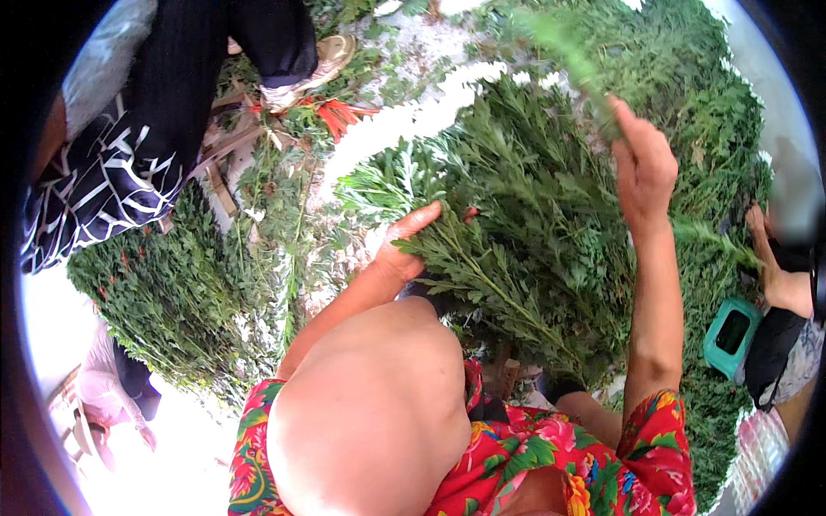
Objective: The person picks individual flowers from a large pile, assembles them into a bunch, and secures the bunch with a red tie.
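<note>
My left hand [406, 242] is closed round the leafy green stems of a chrysanthemum bunch [551, 189], its thumb lying across the leaves. The bunch lies in front of me, its stems spreading to the right and its white flower heads [413, 116] along the upper left. Farther right, my right hand [644, 163] is raised with bent fingers, closed on a leafy green stem [568, 56] that is smeared by motion and points up and left. The lower end of that stem is hidden by the hand.
Green cut stems [714, 138] are heaped at the right, and another leafy pile [163, 292] lies at the left. Red strips [340, 119] lie among scattered leaves. A person in dark trousers [267, 39] stands upper left. At the right, another person's arm [774, 275] is near a teal basket [716, 344].
</note>
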A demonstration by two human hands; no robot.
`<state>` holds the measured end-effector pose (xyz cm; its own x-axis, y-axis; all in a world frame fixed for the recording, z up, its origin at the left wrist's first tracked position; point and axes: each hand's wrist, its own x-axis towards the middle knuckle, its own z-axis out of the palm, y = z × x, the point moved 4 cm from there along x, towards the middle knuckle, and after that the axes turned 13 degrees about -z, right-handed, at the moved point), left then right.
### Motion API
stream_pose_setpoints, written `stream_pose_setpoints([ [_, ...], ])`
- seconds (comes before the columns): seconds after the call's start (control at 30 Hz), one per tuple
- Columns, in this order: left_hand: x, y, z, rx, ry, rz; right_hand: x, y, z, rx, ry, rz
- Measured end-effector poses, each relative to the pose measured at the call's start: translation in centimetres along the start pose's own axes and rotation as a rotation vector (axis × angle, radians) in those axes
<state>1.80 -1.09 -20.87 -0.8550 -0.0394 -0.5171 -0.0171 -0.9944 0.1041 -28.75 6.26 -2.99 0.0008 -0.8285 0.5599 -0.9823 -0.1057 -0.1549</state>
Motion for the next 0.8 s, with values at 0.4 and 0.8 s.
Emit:
stream_pose_setpoints([
  [0.4, -1.2, -0.4, 1.0, 0.029, -0.112, -0.018, -0.2, -4.5, -0.2, 0.065, 0.034, -0.034],
  [0.8, -1.0, 0.1, 1.9, -0.013, 0.013, -0.053, -5.0, -17.2, 6.0, 0.354, -0.168, 0.314],
])
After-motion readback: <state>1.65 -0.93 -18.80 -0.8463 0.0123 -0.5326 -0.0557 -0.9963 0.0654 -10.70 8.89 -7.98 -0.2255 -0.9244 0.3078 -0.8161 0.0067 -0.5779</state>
